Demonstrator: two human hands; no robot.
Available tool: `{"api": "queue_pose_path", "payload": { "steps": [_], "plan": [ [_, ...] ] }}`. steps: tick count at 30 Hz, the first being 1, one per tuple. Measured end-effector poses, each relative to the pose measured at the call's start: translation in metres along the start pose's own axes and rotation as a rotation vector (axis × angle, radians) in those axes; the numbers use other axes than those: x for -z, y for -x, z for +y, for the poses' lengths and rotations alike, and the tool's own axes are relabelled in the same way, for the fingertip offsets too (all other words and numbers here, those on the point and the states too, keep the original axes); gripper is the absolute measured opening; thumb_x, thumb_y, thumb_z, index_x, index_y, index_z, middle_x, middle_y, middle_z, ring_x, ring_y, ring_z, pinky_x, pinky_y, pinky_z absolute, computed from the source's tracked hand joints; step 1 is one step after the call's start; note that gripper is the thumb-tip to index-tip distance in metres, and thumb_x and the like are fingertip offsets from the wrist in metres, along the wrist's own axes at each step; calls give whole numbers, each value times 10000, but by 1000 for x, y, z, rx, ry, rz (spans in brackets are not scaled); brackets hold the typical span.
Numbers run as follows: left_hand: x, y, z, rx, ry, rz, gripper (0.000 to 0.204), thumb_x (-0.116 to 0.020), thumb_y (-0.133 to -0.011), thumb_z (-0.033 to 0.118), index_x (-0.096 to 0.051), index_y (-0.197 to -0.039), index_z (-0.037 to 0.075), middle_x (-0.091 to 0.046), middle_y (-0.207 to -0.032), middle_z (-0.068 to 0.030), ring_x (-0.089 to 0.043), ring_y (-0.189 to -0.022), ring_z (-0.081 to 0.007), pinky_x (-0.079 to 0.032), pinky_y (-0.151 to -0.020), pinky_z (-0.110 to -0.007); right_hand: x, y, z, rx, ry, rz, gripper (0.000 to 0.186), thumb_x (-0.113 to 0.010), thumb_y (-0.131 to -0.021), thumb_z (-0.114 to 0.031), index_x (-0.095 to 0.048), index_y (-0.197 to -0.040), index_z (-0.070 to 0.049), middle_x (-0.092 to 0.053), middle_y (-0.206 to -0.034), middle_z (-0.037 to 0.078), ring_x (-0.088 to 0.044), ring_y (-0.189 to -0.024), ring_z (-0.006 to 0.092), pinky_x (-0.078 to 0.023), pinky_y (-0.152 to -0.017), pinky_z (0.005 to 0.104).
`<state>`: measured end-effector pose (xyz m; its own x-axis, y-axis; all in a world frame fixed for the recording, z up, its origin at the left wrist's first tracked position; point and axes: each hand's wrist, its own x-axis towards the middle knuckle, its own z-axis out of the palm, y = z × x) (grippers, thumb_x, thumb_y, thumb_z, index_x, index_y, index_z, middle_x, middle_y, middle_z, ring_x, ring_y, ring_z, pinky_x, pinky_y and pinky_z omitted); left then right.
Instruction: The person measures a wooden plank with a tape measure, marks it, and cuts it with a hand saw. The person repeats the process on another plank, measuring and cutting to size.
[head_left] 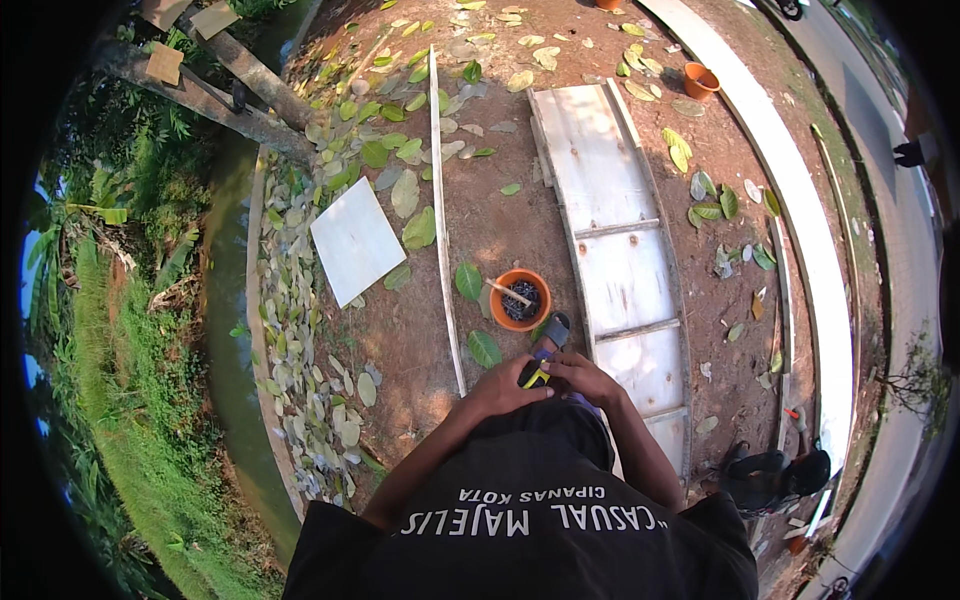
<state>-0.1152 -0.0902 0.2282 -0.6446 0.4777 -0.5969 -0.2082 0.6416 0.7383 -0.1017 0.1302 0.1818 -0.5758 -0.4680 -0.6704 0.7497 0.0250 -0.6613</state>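
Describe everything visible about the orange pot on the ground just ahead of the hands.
The orange pot is a small round bowl-shaped container, plastic or clay by its look, standing upright on bare reddish soil. It holds a heap of small dark pieces, too small to identify. A pale stick rests across its left rim, slanting into the contents. It sits between a long thin white strip and a white wooden panel, with green leaves beside it. Neither hand touches it.

Both forearms come in from the lower edge and meet near the middle. The left hand (503, 388) and right hand (580, 376) touch, fingers curled closed together, knuckles facing up.
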Motion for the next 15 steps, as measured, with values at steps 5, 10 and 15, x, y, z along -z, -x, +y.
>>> {"api": "queue_pose_path", "payload": {
  "steps": [5,10,15],
  "plan": [
    [49,-23,-7,297,24,279,673,-811,-793,457,-635,-1223,-28,-703,-1159,-254,-692,-1089,-398,-523,-942,-450,56,-37,-13,99,234,305,376,-665,-1005,-326,-683,-1160,17,-741,-951,108,-700,-847,161,-553,-756,322],
    [68,-43,-47,337,-144,347,690,-837,-765,418,-626,-1218,-57,-697,-1138,-287,-686,-1084,-428,-525,-936,-474,134,-62,15,-6,220,574,421,-693,-941,-348,-722,-1106,38,-761,-987,153,-723,-908,226,-561,-819,369],
    [96,-75,-54,227,-465,-14,818,-807,-783,466,-519,-1342,-57,-635,-1303,-297,-610,-1234,-458,-485,-1043,-499,163,-110,84,-143,362,682,479,-694,-893,-385,-735,-1146,21,-747,-1102,242,-720,-1051,364,-547,-916,435]
  ]
}}
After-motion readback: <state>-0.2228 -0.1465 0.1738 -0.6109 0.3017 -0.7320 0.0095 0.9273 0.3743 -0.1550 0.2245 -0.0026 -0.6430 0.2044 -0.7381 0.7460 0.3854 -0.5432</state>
